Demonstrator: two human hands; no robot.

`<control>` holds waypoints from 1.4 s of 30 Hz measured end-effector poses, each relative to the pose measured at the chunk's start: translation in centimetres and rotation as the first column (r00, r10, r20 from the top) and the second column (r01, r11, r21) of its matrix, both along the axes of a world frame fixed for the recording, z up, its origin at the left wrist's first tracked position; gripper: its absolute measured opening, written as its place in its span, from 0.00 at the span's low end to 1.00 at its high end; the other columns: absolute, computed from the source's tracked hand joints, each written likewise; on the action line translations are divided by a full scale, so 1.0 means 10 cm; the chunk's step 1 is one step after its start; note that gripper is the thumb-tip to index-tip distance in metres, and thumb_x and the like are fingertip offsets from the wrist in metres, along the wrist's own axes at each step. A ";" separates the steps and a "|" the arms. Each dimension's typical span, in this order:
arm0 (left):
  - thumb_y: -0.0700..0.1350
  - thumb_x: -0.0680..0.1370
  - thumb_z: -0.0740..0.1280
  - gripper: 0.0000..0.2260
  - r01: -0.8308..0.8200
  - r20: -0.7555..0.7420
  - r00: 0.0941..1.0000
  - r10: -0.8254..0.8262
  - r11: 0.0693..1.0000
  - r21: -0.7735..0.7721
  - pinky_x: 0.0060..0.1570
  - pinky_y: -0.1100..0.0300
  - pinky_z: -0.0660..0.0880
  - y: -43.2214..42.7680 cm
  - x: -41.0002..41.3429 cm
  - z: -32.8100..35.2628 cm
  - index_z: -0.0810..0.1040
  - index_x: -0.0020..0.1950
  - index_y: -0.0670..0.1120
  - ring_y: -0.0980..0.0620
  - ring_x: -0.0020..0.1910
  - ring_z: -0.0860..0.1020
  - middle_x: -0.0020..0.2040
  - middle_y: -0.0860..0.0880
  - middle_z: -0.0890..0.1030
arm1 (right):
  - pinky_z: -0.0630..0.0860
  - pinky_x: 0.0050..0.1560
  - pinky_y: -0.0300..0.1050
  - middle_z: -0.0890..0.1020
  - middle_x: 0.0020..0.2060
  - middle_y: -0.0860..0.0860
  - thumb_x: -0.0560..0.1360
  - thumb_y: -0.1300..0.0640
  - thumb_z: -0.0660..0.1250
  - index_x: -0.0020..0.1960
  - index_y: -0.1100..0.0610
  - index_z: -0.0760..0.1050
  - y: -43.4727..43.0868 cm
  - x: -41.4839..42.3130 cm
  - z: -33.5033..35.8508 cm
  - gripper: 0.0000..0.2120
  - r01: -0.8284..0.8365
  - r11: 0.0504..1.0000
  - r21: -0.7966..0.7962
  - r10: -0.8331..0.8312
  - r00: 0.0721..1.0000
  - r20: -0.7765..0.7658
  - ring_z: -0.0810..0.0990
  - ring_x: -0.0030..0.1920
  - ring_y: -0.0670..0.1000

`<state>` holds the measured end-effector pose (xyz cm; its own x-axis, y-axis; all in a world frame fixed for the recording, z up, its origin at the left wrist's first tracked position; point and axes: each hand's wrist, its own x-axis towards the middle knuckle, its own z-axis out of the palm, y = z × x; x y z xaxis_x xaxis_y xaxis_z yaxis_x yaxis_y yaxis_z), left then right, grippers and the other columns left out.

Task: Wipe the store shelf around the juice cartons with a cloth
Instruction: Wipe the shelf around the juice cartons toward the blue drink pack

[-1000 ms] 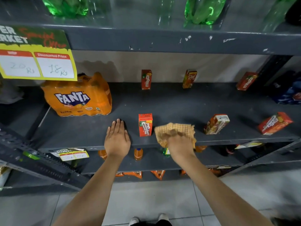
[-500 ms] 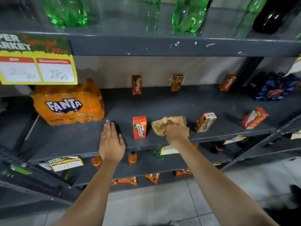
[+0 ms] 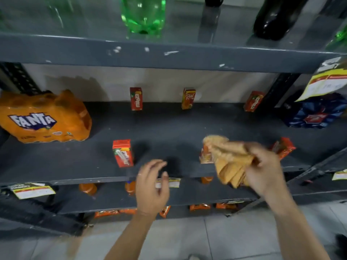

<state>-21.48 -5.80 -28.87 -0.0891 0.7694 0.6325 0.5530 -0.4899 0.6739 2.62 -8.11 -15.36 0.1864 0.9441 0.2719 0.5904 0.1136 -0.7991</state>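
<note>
The dark grey shelf (image 3: 169, 132) carries small red and orange juice cartons. Three stand along the back: one (image 3: 136, 98), one (image 3: 188, 98) and one (image 3: 253, 101). A front carton (image 3: 123, 153) stands left of centre. Another front carton (image 3: 205, 155) is partly hidden behind the tan waffle cloth (image 3: 230, 162). A third front carton (image 3: 283, 147) leans at the right. My right hand (image 3: 264, 169) grips the bunched cloth, lifted off the shelf by its front edge. My left hand (image 3: 153, 184) hovers in front of the shelf edge, fingers curled apart, holding nothing.
An orange Fanta multipack (image 3: 43, 119) fills the shelf's left end and a blue wrapped pack (image 3: 317, 111) the right end. Green (image 3: 143, 14) and dark (image 3: 276, 17) bottles stand on the shelf above. Lower shelves hold orange bottles and price tags. Tiled floor lies below.
My right hand has lifted the cloth off the shelf and swung it right, in front of the middle front carton. My left hand has come off the shelf surface. The view shifted right.
</note>
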 end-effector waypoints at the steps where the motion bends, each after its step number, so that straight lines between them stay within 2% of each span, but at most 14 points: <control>1: 0.44 0.77 0.62 0.13 0.033 -0.062 0.997 -0.035 0.999 -0.038 0.58 0.51 0.72 0.05 0.21 -0.03 0.79 0.58 0.42 0.48 0.58 0.76 0.58 0.46 0.79 | 0.74 0.52 0.31 0.82 0.45 0.42 0.68 0.72 0.70 0.50 0.47 0.81 0.17 0.25 0.02 0.22 0.055 0.997 0.050 -0.057 0.998 0.039 0.80 0.48 0.40; 3: 0.47 0.78 0.60 0.18 -0.022 -0.234 0.972 -0.022 0.982 -0.186 0.64 0.49 0.68 0.24 0.55 -0.15 0.75 0.66 0.43 0.48 0.66 0.71 0.66 0.47 0.75 | 0.76 0.56 0.41 0.83 0.50 0.50 0.69 0.72 0.68 0.55 0.54 0.82 0.58 0.64 -0.02 0.20 0.081 0.987 0.140 -0.106 0.978 0.183 0.81 0.53 0.49; 7: 0.55 0.81 0.49 0.29 -0.390 -0.540 0.836 0.093 0.793 -0.467 0.75 0.47 0.47 0.55 0.92 -0.37 0.53 0.78 0.40 0.46 0.78 0.49 0.79 0.43 0.55 | 0.73 0.61 0.42 0.82 0.56 0.60 0.66 0.75 0.59 0.58 0.62 0.80 1.56 0.80 -0.33 0.25 -0.123 0.966 0.226 0.035 0.933 0.359 0.80 0.57 0.58; 10: 0.55 0.81 0.45 0.29 -0.464 -0.605 0.787 0.120 0.761 -0.453 0.75 0.48 0.46 0.56 0.97 -0.40 0.52 0.78 0.40 0.46 0.78 0.51 0.79 0.43 0.55 | 0.72 0.67 0.49 0.80 0.61 0.58 0.67 0.76 0.61 0.59 0.59 0.81 2.10 0.53 -0.64 0.25 -0.420 0.905 0.064 0.340 0.807 0.484 0.78 0.62 0.58; 12: 0.56 0.79 0.42 0.31 -0.484 -0.623 0.771 0.128 0.754 -0.444 0.75 0.48 0.46 0.56 0.97 -0.41 0.54 0.78 0.40 0.46 0.77 0.53 0.78 0.42 0.57 | 0.70 0.69 0.45 0.80 0.61 0.58 0.68 0.76 0.61 0.57 0.61 0.82 2.23 0.33 -0.86 0.22 -0.591 0.799 -0.107 0.565 0.680 0.467 0.77 0.63 0.54; 14: 0.57 0.78 0.41 0.32 -0.503 -0.638 0.758 0.132 0.742 -0.444 0.75 0.48 0.46 0.55 0.97 -0.42 0.54 0.77 0.40 0.46 0.77 0.53 0.78 0.42 0.58 | 0.65 0.68 0.37 0.79 0.62 0.58 0.68 0.77 0.64 0.55 0.63 0.82 2.23 0.19 -1.02 0.20 -0.651 0.693 -0.311 0.708 0.533 0.463 0.75 0.65 0.55; 16: 0.56 0.78 0.41 0.32 -0.516 -0.657 0.744 0.124 0.730 -0.447 0.75 0.49 0.45 0.56 0.98 -0.41 0.53 0.78 0.40 0.46 0.77 0.53 0.78 0.42 0.57 | 0.63 0.68 0.41 0.77 0.63 0.57 0.70 0.72 0.68 0.54 0.61 0.83 2.24 0.20 -1.16 0.15 -0.643 0.628 -0.440 0.777 0.477 0.411 0.72 0.66 0.56; 19: 0.56 0.78 0.41 0.32 -0.536 -0.672 0.729 0.129 0.718 -0.444 0.75 0.49 0.44 0.56 1.00 -0.41 0.52 0.78 0.40 0.47 0.77 0.52 0.78 0.43 0.57 | 0.66 0.69 0.50 0.79 0.58 0.54 0.71 0.70 0.69 0.47 0.56 0.86 2.23 0.41 -1.22 0.12 -0.597 0.692 -0.407 0.722 0.571 0.389 0.72 0.63 0.55; 23: 0.56 0.79 0.42 0.31 -0.550 -0.675 0.722 0.148 0.715 -0.432 0.75 0.49 0.45 0.56 1.01 -0.41 0.53 0.78 0.40 0.47 0.77 0.53 0.78 0.43 0.57 | 0.65 0.64 0.44 0.78 0.60 0.55 0.71 0.74 0.60 0.55 0.57 0.83 2.09 0.78 -1.27 0.20 -0.513 0.773 -0.373 0.634 0.612 0.472 0.72 0.63 0.55; 30: 0.56 0.79 0.40 0.31 -0.566 -0.698 0.701 0.148 0.710 -0.418 0.75 0.50 0.45 0.56 1.02 -0.40 0.53 0.78 0.41 0.47 0.77 0.53 0.78 0.44 0.57 | 0.67 0.62 0.47 0.80 0.54 0.51 0.64 0.79 0.62 0.46 0.53 0.86 1.35 1.28 -1.35 0.26 -0.338 0.918 -0.208 0.396 0.792 0.465 0.75 0.58 0.56; 34: 0.56 0.79 0.41 0.31 -0.571 -0.709 0.691 0.142 0.708 -0.415 0.75 0.50 0.44 0.56 1.03 -0.39 0.52 0.78 0.41 0.47 0.77 0.53 0.78 0.44 0.57 | 0.69 0.62 0.54 0.80 0.55 0.48 0.66 0.75 0.65 0.48 0.48 0.85 0.72 1.24 -1.21 0.25 -0.268 0.926 -0.266 0.373 0.755 0.538 0.73 0.58 0.54; 38: 0.56 0.78 0.38 0.32 -0.568 -0.711 0.691 0.134 0.709 -0.418 0.75 0.50 0.44 0.56 1.02 -0.39 0.52 0.78 0.41 0.47 0.78 0.53 0.78 0.44 0.56 | 0.68 0.62 0.45 0.77 0.58 0.39 0.73 0.67 0.63 0.52 0.44 0.83 0.27 1.15 -0.94 0.21 -0.352 0.829 -0.435 0.554 0.628 0.547 0.71 0.61 0.47; 40: 0.56 0.78 0.38 0.32 -0.567 -0.716 0.687 0.123 0.707 -0.423 0.75 0.50 0.43 0.57 1.02 -0.39 0.51 0.78 0.41 0.47 0.78 0.51 0.79 0.44 0.55 | 0.73 0.60 0.45 0.77 0.58 0.39 0.75 0.66 0.61 0.54 0.44 0.83 0.29 1.15 -0.75 0.20 -0.343 0.817 -0.464 0.555 0.687 0.469 0.74 0.58 0.46; 42: 0.56 0.78 0.39 0.31 -0.570 -0.721 0.683 0.117 0.703 -0.426 0.75 0.50 0.43 0.57 1.02 -0.39 0.50 0.78 0.42 0.47 0.78 0.50 0.79 0.44 0.54 | 0.76 0.52 0.47 0.78 0.55 0.43 0.75 0.64 0.62 0.53 0.47 0.83 0.54 1.16 -0.65 0.17 -0.239 0.897 -0.372 0.411 0.762 0.501 0.78 0.53 0.51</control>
